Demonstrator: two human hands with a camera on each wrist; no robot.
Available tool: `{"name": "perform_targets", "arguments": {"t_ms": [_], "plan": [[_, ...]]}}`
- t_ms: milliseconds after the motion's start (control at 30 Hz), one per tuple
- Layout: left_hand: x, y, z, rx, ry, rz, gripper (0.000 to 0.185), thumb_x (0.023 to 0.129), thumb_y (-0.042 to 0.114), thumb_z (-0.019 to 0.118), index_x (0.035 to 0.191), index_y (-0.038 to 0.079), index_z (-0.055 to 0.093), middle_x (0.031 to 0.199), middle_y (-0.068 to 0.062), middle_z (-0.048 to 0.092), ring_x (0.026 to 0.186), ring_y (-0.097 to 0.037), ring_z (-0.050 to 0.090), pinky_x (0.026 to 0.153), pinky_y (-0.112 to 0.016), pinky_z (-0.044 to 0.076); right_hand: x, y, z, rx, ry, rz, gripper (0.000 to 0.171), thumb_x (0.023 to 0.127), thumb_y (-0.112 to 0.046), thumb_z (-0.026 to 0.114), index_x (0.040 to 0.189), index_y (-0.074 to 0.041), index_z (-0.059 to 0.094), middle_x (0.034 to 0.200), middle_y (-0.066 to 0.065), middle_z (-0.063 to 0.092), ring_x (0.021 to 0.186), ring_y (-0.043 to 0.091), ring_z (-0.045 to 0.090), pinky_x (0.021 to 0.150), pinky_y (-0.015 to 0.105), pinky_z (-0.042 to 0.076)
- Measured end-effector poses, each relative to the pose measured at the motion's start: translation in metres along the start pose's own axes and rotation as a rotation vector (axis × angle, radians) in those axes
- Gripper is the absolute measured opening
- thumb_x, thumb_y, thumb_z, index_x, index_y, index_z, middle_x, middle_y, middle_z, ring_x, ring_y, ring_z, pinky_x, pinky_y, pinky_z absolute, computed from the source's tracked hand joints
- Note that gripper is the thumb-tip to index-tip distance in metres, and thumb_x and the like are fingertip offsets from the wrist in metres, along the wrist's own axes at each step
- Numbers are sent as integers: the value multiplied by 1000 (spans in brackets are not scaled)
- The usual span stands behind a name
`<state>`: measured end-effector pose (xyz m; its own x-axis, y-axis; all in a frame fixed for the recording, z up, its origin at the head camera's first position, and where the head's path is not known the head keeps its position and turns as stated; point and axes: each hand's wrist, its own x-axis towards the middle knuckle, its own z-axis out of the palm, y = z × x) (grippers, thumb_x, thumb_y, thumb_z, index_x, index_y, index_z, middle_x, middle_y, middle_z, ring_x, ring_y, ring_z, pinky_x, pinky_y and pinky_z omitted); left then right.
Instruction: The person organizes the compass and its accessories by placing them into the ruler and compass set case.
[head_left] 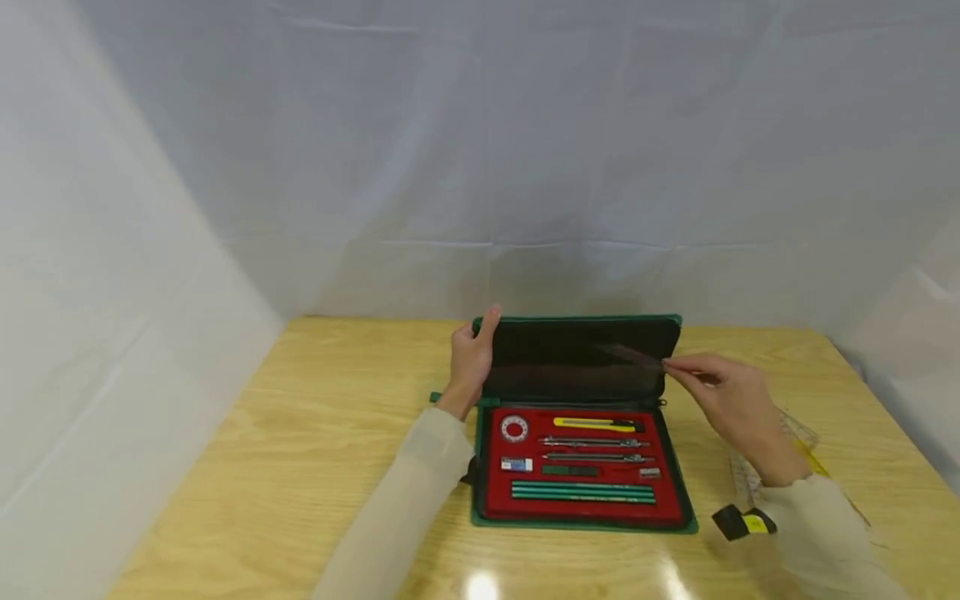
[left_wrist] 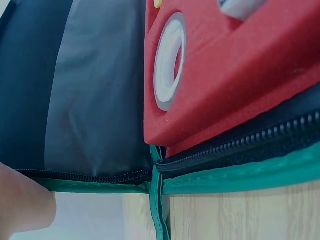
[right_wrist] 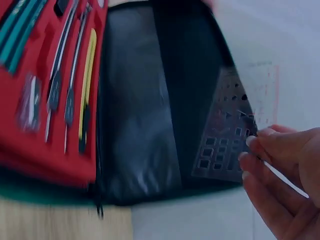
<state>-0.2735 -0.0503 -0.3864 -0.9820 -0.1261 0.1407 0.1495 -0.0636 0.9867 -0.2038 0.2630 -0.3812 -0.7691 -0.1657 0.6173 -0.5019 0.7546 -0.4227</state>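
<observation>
A green zip case [head_left: 585, 527] lies unfolded, its black-lined lid [head_left: 555, 358] tilted up at the back. My left hand [head_left: 471, 362] grips the lid's left edge, thumb over the inner side; only part of that hand [left_wrist: 25, 202] shows in the left wrist view. My right hand [head_left: 731, 408] pinches a clear stencil template [right_wrist: 222, 145] by its edge, in front of the lid's right side. Cut-out squares and small shapes show on the template in the right wrist view. A dark pocket panel [right_wrist: 137, 110] lines the lower lid.
The case's red insert [head_left: 498, 504] holds a white ring [head_left: 513, 429], a yellow cutter [head_left: 596, 424], compasses [head_left: 592, 442], an eraser [head_left: 516, 464], a sharpener [head_left: 649, 472] and green pencils [head_left: 583, 492]. Clear rulers [head_left: 742, 479] lie right, partly under my right arm.
</observation>
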Motion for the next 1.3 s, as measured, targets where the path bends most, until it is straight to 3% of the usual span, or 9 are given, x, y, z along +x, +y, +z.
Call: {"name": "perform_targets", "arguments": {"t_ms": [133,300,367,567,700,967,1300], "plan": [[-2,0,1,4,-6,2,53,97,33,57,56,12,31,49,5,24,44,-8,25,49,-26,26,16,-8,21,-132,7,-121,18,80,-3,75,97,-10,76,97,6,71,74,21,68,59,37,54],[11,-26,1,0,-8,11,58,92,47,59,57,12,30,49,5,22,44,-10,22,47,-28,24,27,-14,41,-199,5,-200,18,77,-6,78,95,-10,76,95,6,71,71,21,67,56,40,53],[16,-37,1,-2,-9,11,60,89,54,60,57,13,31,49,5,22,44,-11,20,46,-28,24,29,-16,48,-180,-11,-193,17,78,-6,78,94,-9,76,96,7,71,74,23,68,59,42,54],[15,-37,2,10,-10,14,63,85,61,59,57,13,30,50,3,22,44,-13,20,46,-28,24,32,-20,63,-216,-63,-136,15,80,-11,77,94,-14,77,96,5,71,78,23,66,51,40,51],[15,-37,3,16,-7,19,63,84,63,59,58,13,30,51,2,22,44,-13,21,46,-28,24,32,-19,71,-245,-99,-134,14,80,-12,77,95,-14,77,94,4,72,80,23,65,60,41,53],[15,-37,0,8,5,30,61,87,58,59,58,13,30,51,2,22,44,-12,20,46,-28,24,26,-20,81,-220,-267,-151,16,86,-7,70,101,-9,74,97,6,71,82,24,66,74,44,53],[13,-37,-2,9,-3,32,61,87,60,58,59,12,32,51,2,23,44,-13,23,46,-28,26,21,-24,85,-201,-289,-119,14,87,-14,71,98,-6,72,97,7,68,80,23,64,73,42,53]]}}
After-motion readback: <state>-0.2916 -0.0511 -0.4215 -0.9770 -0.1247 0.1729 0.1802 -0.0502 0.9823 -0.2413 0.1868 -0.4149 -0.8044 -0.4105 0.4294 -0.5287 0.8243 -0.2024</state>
